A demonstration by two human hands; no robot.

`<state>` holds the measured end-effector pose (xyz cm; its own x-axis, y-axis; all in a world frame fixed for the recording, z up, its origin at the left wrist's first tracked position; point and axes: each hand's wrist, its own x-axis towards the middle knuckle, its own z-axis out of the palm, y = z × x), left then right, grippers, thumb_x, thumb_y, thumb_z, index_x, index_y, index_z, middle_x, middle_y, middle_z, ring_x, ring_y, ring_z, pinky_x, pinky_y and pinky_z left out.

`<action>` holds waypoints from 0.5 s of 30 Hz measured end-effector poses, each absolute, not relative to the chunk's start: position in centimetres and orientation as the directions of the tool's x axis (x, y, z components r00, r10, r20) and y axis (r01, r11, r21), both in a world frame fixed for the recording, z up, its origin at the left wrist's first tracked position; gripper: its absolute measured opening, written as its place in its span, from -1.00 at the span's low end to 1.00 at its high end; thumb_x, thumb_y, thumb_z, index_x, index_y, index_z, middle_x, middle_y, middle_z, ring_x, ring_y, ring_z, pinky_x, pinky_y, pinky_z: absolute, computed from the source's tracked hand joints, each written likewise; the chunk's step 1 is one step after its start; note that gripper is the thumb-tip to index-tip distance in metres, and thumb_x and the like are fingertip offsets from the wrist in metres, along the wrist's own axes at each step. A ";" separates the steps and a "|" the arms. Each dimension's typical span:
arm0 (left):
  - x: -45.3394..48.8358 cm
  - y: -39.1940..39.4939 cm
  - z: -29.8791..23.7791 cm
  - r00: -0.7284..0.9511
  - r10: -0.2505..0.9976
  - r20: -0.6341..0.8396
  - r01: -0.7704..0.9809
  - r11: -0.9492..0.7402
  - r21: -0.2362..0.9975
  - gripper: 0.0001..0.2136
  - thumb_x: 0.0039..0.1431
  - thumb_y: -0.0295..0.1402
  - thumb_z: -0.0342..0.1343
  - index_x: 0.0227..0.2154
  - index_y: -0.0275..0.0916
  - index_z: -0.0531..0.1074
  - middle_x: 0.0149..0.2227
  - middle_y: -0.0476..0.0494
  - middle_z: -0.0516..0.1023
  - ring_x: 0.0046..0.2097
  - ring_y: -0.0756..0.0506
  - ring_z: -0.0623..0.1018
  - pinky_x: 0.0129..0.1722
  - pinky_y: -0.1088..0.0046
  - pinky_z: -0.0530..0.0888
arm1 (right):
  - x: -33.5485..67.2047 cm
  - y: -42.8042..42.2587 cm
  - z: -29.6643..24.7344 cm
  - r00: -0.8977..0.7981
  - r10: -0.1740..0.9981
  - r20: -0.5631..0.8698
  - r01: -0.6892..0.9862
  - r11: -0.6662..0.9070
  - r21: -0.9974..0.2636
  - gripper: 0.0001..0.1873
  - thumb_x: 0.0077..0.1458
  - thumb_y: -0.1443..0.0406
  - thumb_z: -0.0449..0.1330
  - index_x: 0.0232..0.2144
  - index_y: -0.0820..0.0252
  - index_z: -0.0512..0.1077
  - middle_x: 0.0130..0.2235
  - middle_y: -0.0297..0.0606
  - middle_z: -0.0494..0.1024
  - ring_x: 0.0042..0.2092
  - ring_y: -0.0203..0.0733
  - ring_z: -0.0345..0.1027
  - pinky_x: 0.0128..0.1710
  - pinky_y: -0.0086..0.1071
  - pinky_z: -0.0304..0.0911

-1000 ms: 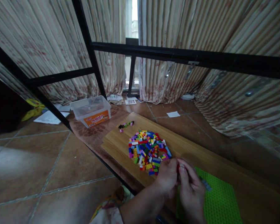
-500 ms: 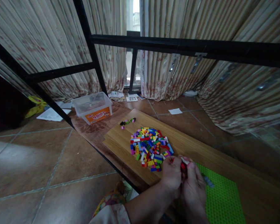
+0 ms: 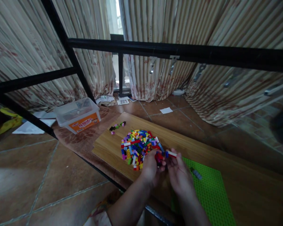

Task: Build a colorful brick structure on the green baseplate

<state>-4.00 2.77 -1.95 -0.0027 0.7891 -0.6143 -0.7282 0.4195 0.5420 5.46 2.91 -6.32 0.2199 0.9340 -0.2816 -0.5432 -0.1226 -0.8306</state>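
My left hand (image 3: 151,167) is closed around some red toy bricks (image 3: 159,157) just in front of the brick pile (image 3: 138,144). Beside it, my right hand (image 3: 180,175) grips a white brick (image 3: 171,154) between thumb and fingers, with a blue brick (image 3: 167,154) at its left end. A narrow gap separates the two hands. Under and beyond my right wrist lies a green studded baseplate (image 3: 212,188), which carries a small grey piece (image 3: 197,174). Fingers hide part of the red bricks.
The wooden board (image 3: 108,139) rests on a brown cloth (image 3: 70,141). At its far left end lies a short row of black, green and pink bricks (image 3: 117,126). A clear plastic box (image 3: 77,114) with an orange label stands behind. A black metal frame (image 3: 155,48) crosses before the curtains.
My hands, pressed together before, have come apart, the red bricks in the left and the white and blue ones in the right. The view has shifted, so the surroundings sit further left.
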 end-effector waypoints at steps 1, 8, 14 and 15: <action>-4.4 2.9 -1.9 -0.037 0.803 -0.595 -0.690 0.410 0.596 -0.78 0.10 -0.25 0.01 -0.33 -0.30 0.41 -0.50 -0.01 0.41 -0.59 0.08 0.37 -0.63 0.62 0.21 | 5.3 3.0 -6.3 0.244 0.936 -0.254 -0.525 -0.093 -0.846 -0.68 0.05 0.04 0.23 -0.24 0.09 0.53 -0.18 -0.29 0.59 -0.11 -0.18 0.44 0.02 -0.20 0.28; -6.3 3.7 -1.9 -0.174 0.850 -0.497 -0.451 0.380 0.808 -0.75 0.10 -0.18 0.07 -0.25 -0.23 0.44 -0.35 -0.08 0.49 -0.42 -0.03 0.50 -0.52 0.51 0.42 | 4.6 3.1 -7.0 0.259 0.954 -0.149 -0.332 -0.057 -0.942 -0.61 0.03 0.02 0.22 -0.18 0.13 0.52 -0.10 -0.21 0.58 -0.03 -0.12 0.42 0.02 -0.18 0.26; -6.9 4.0 -2.2 -0.183 0.878 -0.443 -0.274 0.387 0.881 -0.66 0.12 -0.11 0.06 -0.13 -0.21 0.46 -0.20 -0.16 0.50 -0.36 -0.08 0.50 -0.54 0.49 0.44 | 4.3 3.0 -6.8 0.218 0.970 -0.107 -0.185 -0.066 -0.981 -0.53 0.06 -0.01 0.17 -0.11 0.17 0.48 -0.08 -0.16 0.58 -0.05 -0.09 0.43 0.02 -0.17 0.25; -7.0 4.0 -2.3 -0.181 0.881 -0.437 -0.257 0.386 0.886 -0.64 0.12 -0.11 0.06 -0.12 -0.22 0.46 -0.21 -0.17 0.50 -0.35 -0.09 0.50 -0.55 0.49 0.43 | 4.3 2.9 -6.7 0.207 0.973 -0.104 -0.171 -0.069 -0.983 -0.53 0.07 -0.01 0.17 -0.10 0.17 0.48 -0.07 -0.16 0.57 -0.04 -0.08 0.43 0.02 -0.17 0.24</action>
<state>-6.99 4.01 -2.30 -0.1806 0.8814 -0.4365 -0.2567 0.3862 0.8860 4.34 2.93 -6.66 0.2069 0.9728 -0.1040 -0.1714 -0.0686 -0.9828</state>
